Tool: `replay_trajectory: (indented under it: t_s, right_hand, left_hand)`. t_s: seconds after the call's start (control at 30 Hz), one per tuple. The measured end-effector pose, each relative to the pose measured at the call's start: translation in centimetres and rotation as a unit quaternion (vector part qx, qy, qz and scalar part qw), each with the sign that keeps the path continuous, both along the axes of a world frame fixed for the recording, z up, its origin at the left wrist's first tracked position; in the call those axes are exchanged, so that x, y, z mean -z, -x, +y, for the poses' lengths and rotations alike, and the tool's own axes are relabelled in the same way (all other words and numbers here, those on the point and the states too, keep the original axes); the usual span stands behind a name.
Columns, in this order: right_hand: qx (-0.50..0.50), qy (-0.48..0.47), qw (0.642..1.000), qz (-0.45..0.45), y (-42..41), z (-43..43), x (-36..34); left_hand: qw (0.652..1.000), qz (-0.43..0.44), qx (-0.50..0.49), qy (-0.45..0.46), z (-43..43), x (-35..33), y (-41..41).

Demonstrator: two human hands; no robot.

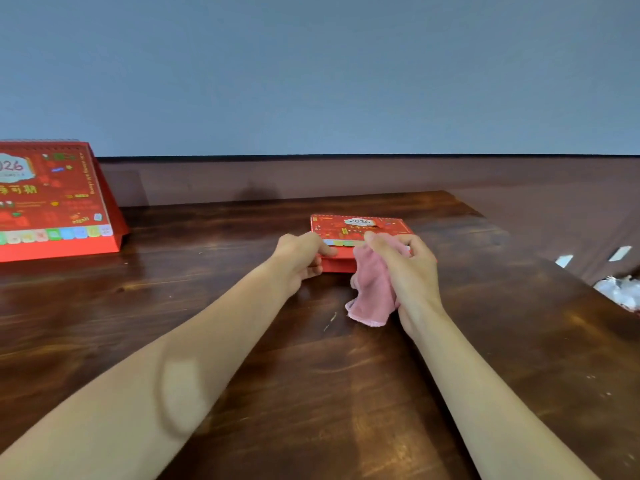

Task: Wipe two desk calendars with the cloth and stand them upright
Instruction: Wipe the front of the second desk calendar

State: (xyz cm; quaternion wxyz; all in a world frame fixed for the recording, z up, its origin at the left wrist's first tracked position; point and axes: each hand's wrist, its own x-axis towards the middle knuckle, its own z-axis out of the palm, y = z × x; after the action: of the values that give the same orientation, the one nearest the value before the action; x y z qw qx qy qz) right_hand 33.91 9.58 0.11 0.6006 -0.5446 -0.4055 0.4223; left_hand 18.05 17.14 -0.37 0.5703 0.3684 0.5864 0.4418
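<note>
A small red 2026 desk calendar (356,226) lies low on the dark wooden table (214,306), near its far edge. My left hand (301,258) grips the calendar's near left corner, thumb on top. My right hand (405,268) holds a pink cloth (372,292) against the calendar's near right edge; the cloth hangs down onto the table. A second, larger red 2026 calendar (52,199) stands upright at the far left, partly cut off by the frame edge.
A brown wall strip (346,174) runs behind the table under a blue-grey wall. The table's right edge slants from the far middle to the near right. Crumpled white material (620,289) lies beyond that edge.
</note>
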Motion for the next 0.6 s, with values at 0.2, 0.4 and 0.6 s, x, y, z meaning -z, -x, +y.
replay_trajectory:
  t_s: [0.2,0.4,0.6]
  right_hand:
    - [-0.006,-0.04,0.999,-0.026,0.5,-0.4,0.1]
    - [-0.001,-0.054,0.989,-0.14,2.7,-1.0,-0.3]
    - [-0.008,-0.121,0.962,-0.246,5.8,-2.3,-0.8]
  left_hand:
    - [0.998,0.018,0.037,-0.037,-3.5,0.5,5.1]
    - [0.995,0.021,0.017,-0.095,-6.0,0.7,10.1]
    - [0.991,0.033,0.022,-0.126,-7.8,0.8,13.7]
